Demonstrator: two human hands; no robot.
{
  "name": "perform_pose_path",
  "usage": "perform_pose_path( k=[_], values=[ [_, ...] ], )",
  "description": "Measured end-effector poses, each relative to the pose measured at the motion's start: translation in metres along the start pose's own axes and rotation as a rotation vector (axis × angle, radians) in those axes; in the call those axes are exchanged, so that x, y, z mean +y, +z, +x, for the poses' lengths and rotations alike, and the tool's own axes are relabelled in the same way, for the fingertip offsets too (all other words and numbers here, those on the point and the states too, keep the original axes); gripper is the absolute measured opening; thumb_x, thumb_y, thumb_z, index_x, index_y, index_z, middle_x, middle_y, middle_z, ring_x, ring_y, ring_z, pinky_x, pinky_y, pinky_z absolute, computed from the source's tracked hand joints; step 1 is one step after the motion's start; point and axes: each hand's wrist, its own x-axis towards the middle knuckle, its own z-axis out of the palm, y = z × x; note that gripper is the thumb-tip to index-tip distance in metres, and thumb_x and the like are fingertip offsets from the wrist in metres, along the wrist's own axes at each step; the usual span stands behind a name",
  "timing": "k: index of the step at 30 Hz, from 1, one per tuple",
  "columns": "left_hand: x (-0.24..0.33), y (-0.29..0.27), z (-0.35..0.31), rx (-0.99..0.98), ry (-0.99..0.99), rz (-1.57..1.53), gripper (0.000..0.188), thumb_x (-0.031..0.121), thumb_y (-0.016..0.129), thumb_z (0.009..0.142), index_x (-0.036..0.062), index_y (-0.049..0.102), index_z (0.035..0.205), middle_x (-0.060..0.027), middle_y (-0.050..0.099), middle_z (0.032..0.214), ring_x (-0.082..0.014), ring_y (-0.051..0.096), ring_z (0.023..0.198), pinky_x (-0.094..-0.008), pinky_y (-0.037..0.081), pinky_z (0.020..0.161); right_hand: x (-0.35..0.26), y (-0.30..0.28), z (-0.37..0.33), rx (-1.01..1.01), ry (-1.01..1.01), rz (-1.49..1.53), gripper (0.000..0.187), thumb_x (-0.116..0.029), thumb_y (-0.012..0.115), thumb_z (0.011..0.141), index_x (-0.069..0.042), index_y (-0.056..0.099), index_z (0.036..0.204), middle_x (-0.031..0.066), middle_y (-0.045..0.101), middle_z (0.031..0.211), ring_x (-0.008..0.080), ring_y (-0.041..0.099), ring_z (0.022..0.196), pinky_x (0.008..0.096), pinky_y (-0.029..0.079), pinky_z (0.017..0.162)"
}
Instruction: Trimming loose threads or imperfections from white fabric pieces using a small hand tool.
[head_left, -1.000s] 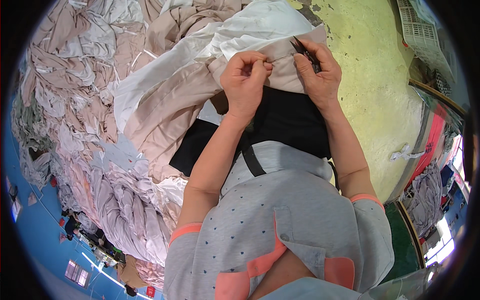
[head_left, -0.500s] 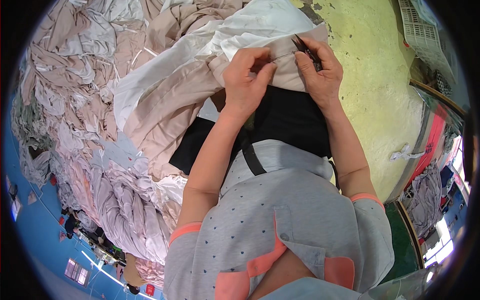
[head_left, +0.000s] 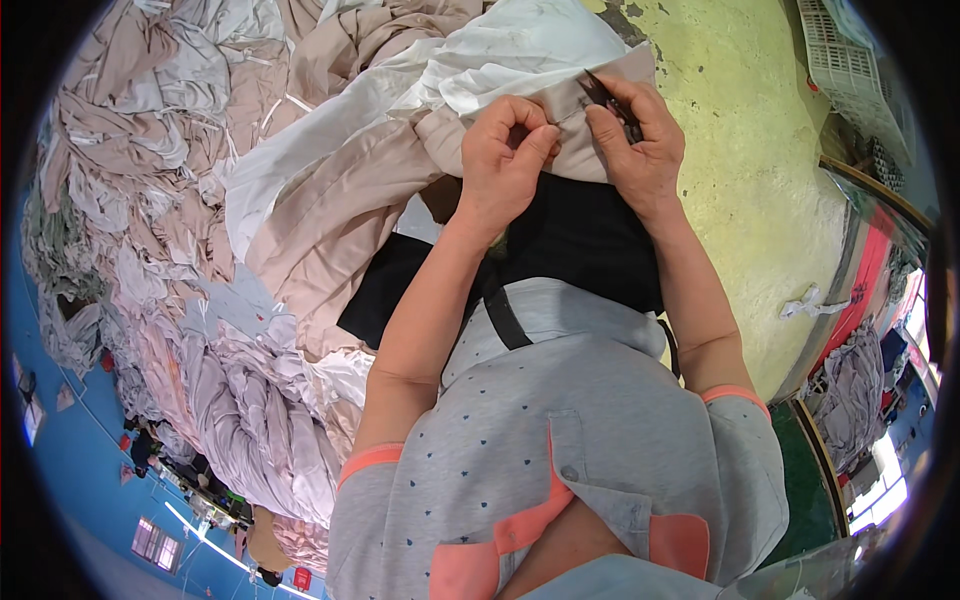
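In the head view, a soft beige piece of folded cloth [head_left: 590,120] is held up in front of the body, over a black apron [head_left: 580,240]. The cloth is pinched near its top edge by the left hand [head_left: 505,150]; its thumb and first fingers are pressed together on a small bit of the fabric. The right hand [head_left: 640,140] is laid on the same cloth, just beside the left hand, and a small dark metal cutting tool [head_left: 610,100] is clamped in its fingers, with the pointed tip set against the cloth edge. Since half a second ago, the two hands have been kept almost where they were, and the left fingers have been bunched a little tighter on the cloth. This likely means one small spot on the edge is still being worked on, and the piece is not finished yet. To the left, a big heap of beige, white and grey cloths [head_left: 180,250] is spread out, and a white cloth [head_left: 520,50] is draped under the held piece. A yellow-green painted floor [head_left: 760,160] is seen on the right, and a white plastic crate [head_left: 850,60] is seen well apart from the hands, at the upper right.
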Motion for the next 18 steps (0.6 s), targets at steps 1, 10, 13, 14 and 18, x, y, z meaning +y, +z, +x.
perform_pose_path(
  k=[1, 10, 13, 14, 18],
  values=[
    [0.002, 0.001, -0.002, -0.020, -0.061, -0.137, 0.012, -0.001, 0.064, 0.089, 0.0022, 0.053, 0.086, -0.0019, 0.057, 0.076, -0.0098, 0.059, 0.071, -0.0238, 0.049, 0.062, -0.001, -0.001, -0.001, -0.017, -0.032, -0.050, 0.030, -0.003, 0.072, 0.084, -0.003, 0.067, 0.114, 0.0051, 0.063, 0.092, 0.0122, 0.057, 0.078, 0.0228, 0.047, 0.071],
    [-0.005, -0.006, -0.003, -0.087, -0.059, -0.375, 0.010, -0.001, 0.061, 0.093, 0.0022, 0.053, 0.088, -0.0028, 0.057, 0.087, -0.0088, 0.059, 0.076, -0.0218, 0.050, 0.069, -0.020, -0.022, -0.007, -0.249, -0.144, -0.214, 0.033, -0.005, 0.078, 0.078, -0.006, 0.070, 0.110, 0.0077, 0.064, 0.090, 0.0179, 0.063, 0.076, 0.0272, 0.050, 0.062],
    [-0.005, -0.006, -0.003, -0.104, -0.027, -0.327, 0.010, -0.001, 0.061, 0.093, 0.0025, 0.052, 0.089, -0.0023, 0.057, 0.086, -0.0080, 0.056, 0.076, -0.0217, 0.048, 0.068, -0.028, -0.019, -0.010, -0.219, -0.248, -0.343, 0.033, -0.005, 0.078, 0.077, -0.007, 0.071, 0.109, 0.0087, 0.064, 0.089, 0.0200, 0.063, 0.073, 0.0289, 0.051, 0.060],
    [-0.006, -0.006, -0.003, -0.107, -0.017, -0.310, 0.010, -0.001, 0.061, 0.093, 0.0027, 0.052, 0.089, -0.0021, 0.057, 0.086, -0.0076, 0.055, 0.075, -0.0217, 0.047, 0.068, -0.028, -0.018, -0.010, -0.220, -0.248, -0.344, 0.033, -0.005, 0.078, 0.077, -0.007, 0.071, 0.109, 0.0087, 0.064, 0.089, 0.0200, 0.063, 0.073, 0.0289, 0.051, 0.060],
    [-0.005, -0.005, -0.003, -0.104, -0.023, -0.332, 0.010, -0.001, 0.061, 0.092, 0.0032, 0.052, 0.089, -0.0016, 0.056, 0.085, -0.0070, 0.055, 0.075, -0.0215, 0.047, 0.068, -0.027, -0.013, -0.011, -0.170, -0.321, -0.410, 0.032, -0.004, 0.077, 0.076, -0.007, 0.071, 0.108, 0.0085, 0.064, 0.088, 0.0219, 0.063, 0.072, 0.0306, 0.051, 0.060]
  ],
)
